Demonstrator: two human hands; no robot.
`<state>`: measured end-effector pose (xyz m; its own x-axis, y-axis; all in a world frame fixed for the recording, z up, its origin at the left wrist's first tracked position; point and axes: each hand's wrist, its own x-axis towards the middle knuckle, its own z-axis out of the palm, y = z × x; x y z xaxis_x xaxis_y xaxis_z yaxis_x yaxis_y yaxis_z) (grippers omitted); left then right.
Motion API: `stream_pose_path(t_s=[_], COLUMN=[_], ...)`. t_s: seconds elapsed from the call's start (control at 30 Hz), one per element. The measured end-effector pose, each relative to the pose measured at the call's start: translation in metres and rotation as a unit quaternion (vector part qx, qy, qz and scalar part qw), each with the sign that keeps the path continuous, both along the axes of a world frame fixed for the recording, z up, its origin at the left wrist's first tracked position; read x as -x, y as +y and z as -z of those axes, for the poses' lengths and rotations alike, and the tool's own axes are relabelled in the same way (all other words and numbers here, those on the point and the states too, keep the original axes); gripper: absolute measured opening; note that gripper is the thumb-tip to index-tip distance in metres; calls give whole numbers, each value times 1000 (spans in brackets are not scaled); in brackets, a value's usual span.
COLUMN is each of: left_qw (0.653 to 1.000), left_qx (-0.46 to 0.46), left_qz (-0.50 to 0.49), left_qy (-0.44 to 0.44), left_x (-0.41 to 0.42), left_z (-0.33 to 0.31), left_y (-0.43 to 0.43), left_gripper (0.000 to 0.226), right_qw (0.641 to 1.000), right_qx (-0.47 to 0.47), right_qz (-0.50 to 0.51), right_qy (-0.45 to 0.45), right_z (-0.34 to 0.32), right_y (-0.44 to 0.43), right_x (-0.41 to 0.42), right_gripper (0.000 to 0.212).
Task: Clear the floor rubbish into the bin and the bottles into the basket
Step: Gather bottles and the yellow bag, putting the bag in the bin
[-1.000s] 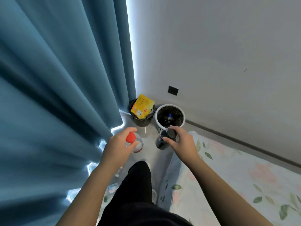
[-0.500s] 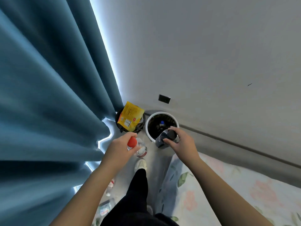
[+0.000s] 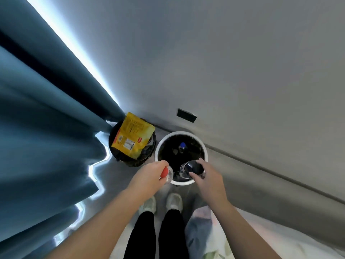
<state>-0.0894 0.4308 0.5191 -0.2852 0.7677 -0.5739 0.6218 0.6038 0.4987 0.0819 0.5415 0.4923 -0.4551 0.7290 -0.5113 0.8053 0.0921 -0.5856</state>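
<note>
Two bottles are in hand over the white-rimmed basket (image 3: 187, 132), which stands on the floor (image 3: 115, 178) against the far wall, just right of the black bin (image 3: 127, 161). The left hand (image 3: 149, 177) has its grip curled round a clear bottle with a red cap (image 3: 165, 173), held at the basket's near-left rim. The right hand (image 3: 208, 177) pinches a dark bottle (image 3: 190, 168) between thumb and fingers, tilted over the near side of the opening. One bottle with a blue cap (image 3: 182, 146) already lies inside the basket's dark interior. A yellow snack packet (image 3: 133, 137) sticks out of the bin, so some of the rubbish looks to be dealt with already. The step in hand, as I judge it, is dropping bottles into the basket. The next move calls for each grip to loosen once its bottle is fully past the rim (the left one sits close to the edge and could glance off it onto the floor). As for writing, the packet shows a red logo, a white panel and lines of dark print, all too blurred to read. Neither held bottle shows a legible label. A blue curtain (image 3: 46, 128) hangs at the left, and floral bedding (image 3: 214, 236) lies near right beside the person's shoes (image 3: 149, 205).
</note>
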Motion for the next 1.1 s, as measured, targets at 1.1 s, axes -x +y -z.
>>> stream_pose_path(t_s=[1.1], left_qw=[935], left_qx=[235], left_qz=[202], left_qy=[174], left_x=[-27], left_z=[387], left_y=[81], left_gripper=[63], right_qw=[898], right_qx=[-97], right_qz=[-320], right_qy=[-285], right_z=[376], right_y=[80], right_x=[34], right_gripper=[54])
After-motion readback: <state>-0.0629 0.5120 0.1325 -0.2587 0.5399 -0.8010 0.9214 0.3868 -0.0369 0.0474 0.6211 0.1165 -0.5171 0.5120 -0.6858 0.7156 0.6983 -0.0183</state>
